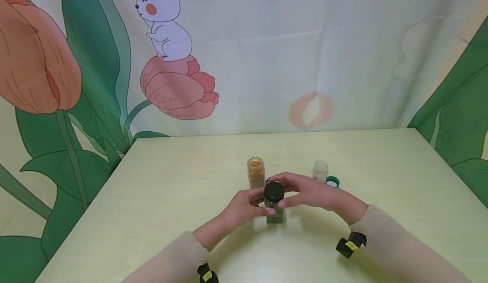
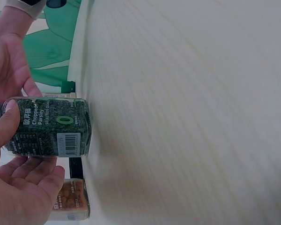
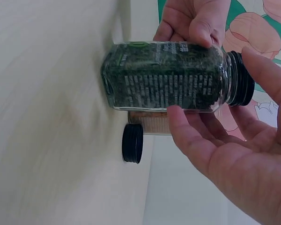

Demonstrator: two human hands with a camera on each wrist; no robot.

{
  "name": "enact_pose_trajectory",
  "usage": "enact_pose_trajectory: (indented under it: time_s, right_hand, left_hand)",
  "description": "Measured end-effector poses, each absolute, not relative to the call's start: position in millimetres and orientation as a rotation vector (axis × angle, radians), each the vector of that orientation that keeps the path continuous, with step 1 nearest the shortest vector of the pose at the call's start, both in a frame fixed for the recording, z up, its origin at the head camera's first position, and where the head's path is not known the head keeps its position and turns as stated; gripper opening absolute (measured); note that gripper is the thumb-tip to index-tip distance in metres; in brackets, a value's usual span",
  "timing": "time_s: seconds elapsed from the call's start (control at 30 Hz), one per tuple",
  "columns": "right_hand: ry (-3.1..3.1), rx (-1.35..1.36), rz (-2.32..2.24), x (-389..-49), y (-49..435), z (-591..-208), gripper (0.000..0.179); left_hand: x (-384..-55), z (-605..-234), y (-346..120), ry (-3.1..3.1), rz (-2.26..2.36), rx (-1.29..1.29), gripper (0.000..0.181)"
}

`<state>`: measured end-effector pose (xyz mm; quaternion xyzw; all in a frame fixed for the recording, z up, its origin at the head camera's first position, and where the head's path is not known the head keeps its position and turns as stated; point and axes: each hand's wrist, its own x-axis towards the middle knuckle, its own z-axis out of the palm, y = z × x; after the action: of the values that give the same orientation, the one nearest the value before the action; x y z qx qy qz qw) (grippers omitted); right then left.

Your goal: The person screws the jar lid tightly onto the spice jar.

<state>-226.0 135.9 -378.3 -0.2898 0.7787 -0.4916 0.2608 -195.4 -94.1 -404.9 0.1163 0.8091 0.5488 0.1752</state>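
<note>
Glass meets my grip: left hand (image 1: 242, 210) pinches the parsley jar (image 2: 47, 126), right hand (image 1: 314, 192) curls round its cap (image 1: 274, 191) and side, likely to steady it upright, on or just above the table (image 1: 160, 206); orange jar (image 1: 256, 172) behind.

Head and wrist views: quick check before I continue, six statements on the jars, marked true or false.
1. The left hand holds the parsley jar. True.
2. The parsley jar is uncapped. False: its black lid is on.
3. In the head view, the orange-filled jar stands left of the clear jar. True.
4. The orange-filled jar is capped. False: its mouth is open.
5. A loose black cap rests on the table. True.
6. The parsley jar lies sideways. False: it is upright.
</note>
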Motion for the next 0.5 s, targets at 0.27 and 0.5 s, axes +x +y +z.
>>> enact_pose_trajectory:
  time_s: [0.27, 0.5]
  right_hand:
    - [2.121, -0.837, -1.329, -228.5, 134.0, -377.3, 0.053]
    - [2.141, -0.786, -1.350, -225.7, 131.8, -378.5, 0.049]
  left_hand:
    - [-194.8, -404.5, -94.1, 2.295, 1.551, 0.325, 0.057]
    - [-194.7, -404.8, -94.3, 2.294, 1.551, 0.318, 0.057]
